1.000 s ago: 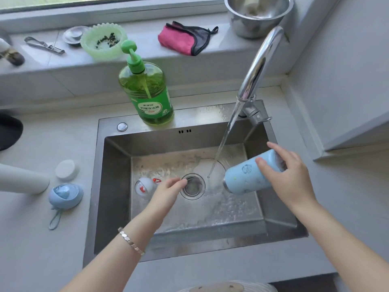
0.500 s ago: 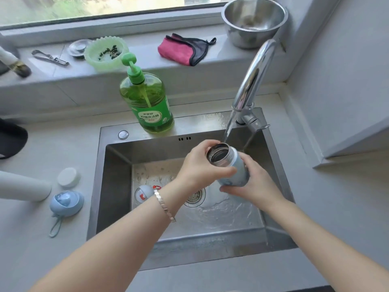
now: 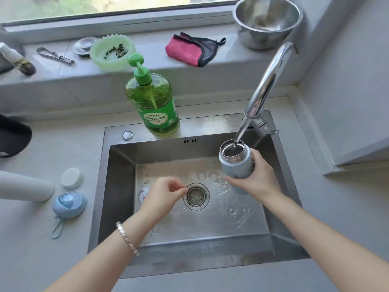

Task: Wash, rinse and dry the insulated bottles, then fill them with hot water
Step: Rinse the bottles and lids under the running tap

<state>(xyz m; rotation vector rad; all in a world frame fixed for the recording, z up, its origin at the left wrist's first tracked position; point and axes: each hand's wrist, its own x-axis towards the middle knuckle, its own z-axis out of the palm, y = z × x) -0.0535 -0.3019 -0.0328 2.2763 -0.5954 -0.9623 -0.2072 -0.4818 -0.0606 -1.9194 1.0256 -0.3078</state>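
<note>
Your right hand (image 3: 255, 180) grips the blue bottle (image 3: 236, 163) round its lower body, mouth up, under the tap (image 3: 267, 81); the stream runs into its mouth. Your left hand (image 3: 164, 197) hangs apart from it over the sink (image 3: 117, 186), beside the drain (image 3: 196, 196), fingers loosely curled on nothing. A white bottle (image 3: 25, 186) lies on the counter (image 3: 63, 144), far left.
</note>
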